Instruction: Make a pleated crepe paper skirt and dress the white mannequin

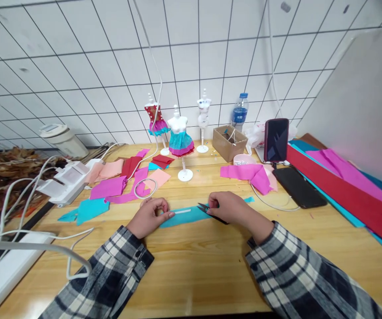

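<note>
A strip of teal crepe paper (183,219) lies flat on the wooden table in front of me. Along its upper edge runs a narrow white strip (181,212), which looks like tape. My left hand (148,215) pinches the left end of the crepe paper, thumb by the end of the white strip. Small black scissors (212,213) are gripped in my right hand (227,207), their tips pointing left over the paper near the white strip's right end. The right hand hides part of the paper.
Behind the paper stand a mini dress form (178,133) in a teal and pink skirt and two more forms. Crepe scraps (108,188) and a ring (145,188) lie left; a cardboard box (230,144), phone (276,140), black phone-like slab (299,187) and long crepe sheets (347,190) lie right.
</note>
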Motion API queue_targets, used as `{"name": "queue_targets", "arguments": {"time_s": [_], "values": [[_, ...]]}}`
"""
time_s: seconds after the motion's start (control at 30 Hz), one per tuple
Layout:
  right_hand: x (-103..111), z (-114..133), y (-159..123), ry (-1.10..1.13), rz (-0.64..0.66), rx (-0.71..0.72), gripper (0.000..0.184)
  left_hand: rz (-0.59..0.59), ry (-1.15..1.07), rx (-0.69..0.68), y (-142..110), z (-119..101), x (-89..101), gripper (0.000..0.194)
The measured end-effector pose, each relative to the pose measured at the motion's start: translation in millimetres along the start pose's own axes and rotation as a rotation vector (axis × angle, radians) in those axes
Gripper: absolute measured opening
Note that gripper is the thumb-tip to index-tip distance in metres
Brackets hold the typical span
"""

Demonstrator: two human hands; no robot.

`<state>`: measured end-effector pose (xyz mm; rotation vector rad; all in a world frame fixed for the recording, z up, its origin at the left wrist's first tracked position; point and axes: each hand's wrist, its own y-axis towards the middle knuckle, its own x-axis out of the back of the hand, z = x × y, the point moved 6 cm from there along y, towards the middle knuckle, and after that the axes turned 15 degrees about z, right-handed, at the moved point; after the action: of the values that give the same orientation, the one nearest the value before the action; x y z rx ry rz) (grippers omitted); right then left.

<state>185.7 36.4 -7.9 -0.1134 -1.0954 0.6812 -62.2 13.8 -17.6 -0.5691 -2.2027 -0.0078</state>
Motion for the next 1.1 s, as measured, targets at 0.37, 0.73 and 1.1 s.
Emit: {"name": "queue_targets", "arguments": {"time_s": [0.37,0.73,1.1], "values": [[31,20,-20,0.005,-0.399,0.319,0.038,-0.136,-0.240,-0.162,-5,-35,-8.6,0.029],[19,11,7,0.237,-0.239,0.380,0.008,0.092,-0.582,-0.224,35,-53,-14.6,0.054],[20,16,-4,0.152,-0.385,0.400,0.011,0.143,-0.485,-0.124,21,-57,-22.1,0.047]]}}
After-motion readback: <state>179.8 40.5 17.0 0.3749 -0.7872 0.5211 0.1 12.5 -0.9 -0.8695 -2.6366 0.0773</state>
